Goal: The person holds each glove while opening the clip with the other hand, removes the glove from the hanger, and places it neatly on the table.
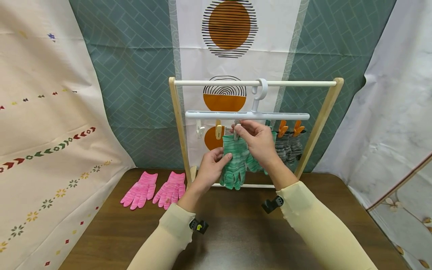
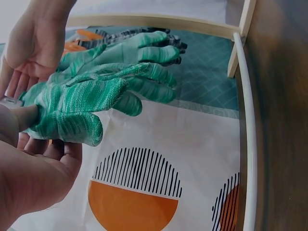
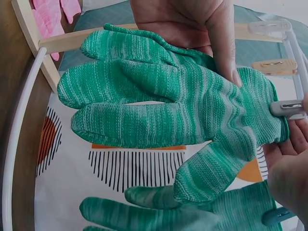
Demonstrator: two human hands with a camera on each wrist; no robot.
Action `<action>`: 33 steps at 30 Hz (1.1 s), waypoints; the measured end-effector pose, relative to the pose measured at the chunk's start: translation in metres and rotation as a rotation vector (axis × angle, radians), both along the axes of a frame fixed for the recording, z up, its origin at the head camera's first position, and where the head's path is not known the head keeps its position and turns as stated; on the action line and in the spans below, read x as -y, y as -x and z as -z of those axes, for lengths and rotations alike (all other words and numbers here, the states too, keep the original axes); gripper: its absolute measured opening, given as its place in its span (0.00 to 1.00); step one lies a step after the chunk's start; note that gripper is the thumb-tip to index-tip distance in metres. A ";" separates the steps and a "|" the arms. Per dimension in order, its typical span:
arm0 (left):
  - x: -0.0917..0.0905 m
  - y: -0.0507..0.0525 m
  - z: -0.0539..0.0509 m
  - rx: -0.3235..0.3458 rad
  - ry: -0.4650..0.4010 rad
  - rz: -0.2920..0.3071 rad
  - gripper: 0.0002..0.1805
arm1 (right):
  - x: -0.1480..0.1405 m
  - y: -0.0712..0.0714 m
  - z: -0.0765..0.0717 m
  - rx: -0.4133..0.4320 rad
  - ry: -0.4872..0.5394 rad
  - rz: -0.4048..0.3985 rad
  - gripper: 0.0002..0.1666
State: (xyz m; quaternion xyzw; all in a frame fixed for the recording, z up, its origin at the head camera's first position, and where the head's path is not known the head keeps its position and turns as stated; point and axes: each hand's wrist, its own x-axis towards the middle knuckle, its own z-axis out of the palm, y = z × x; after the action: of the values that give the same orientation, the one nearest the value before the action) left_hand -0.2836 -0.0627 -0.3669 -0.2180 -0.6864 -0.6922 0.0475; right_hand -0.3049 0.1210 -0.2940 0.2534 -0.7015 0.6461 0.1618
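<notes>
Head view, green glove (image 1: 233,161): held below the white hanger (image 1: 216,116), its cuff at the grey clip (image 3: 287,107).
Left hand (image 1: 210,167): the glove is pinched between thumb and fingers.
Right hand (image 1: 260,143): the grey clip is pinched by thumb and fingers.
Pink gloves (image 1: 141,190): laid on the brown table (image 1: 233,232).

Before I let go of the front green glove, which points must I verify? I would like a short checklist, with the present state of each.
1. Hanger hooked over the white rail: ok.
2. Left grip holding the front green glove: ok.
3. Grey clip set on that glove: ok.
4. Grey clip holding firmly by itself: cannot tell.
5. Right grip off the grey clip: not ok, it pinches it.
6. Other green glove hanging from the teal clip: ok.
</notes>
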 end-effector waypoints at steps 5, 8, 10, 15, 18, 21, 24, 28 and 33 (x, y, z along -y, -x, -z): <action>0.002 -0.001 0.001 0.006 0.012 0.004 0.19 | 0.001 0.000 0.000 -0.012 0.005 0.014 0.19; 0.004 -0.001 0.002 0.007 0.024 0.005 0.19 | 0.001 0.000 0.000 -0.006 0.012 0.021 0.19; 0.005 -0.001 0.004 0.007 0.034 0.006 0.19 | 0.001 0.001 0.000 -0.002 0.021 0.022 0.19; 0.010 -0.001 0.007 -0.005 0.061 -0.012 0.18 | 0.000 0.001 0.001 -0.005 0.034 0.030 0.20; 0.012 -0.002 0.011 -0.011 0.069 -0.032 0.18 | 0.000 0.001 0.000 -0.003 0.035 0.032 0.21; 0.015 -0.003 0.015 0.001 0.063 -0.049 0.17 | 0.000 0.001 0.001 0.003 0.036 0.029 0.23; 0.018 -0.005 0.020 0.014 0.062 -0.067 0.17 | 0.000 0.001 0.001 0.009 0.035 0.022 0.23; 0.024 -0.007 0.025 0.009 0.075 -0.078 0.17 | 0.000 0.001 0.002 0.013 0.021 0.025 0.23; 0.031 -0.009 0.028 0.023 0.081 -0.071 0.17 | -0.001 0.001 0.002 0.018 -0.008 0.039 0.23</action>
State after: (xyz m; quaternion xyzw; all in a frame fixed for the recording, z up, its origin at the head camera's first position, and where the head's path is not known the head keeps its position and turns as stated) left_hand -0.2745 -0.0934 -0.3944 -0.1871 -0.7218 -0.6640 0.0553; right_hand -0.3061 0.1220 -0.2964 0.2345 -0.7105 0.6422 0.1667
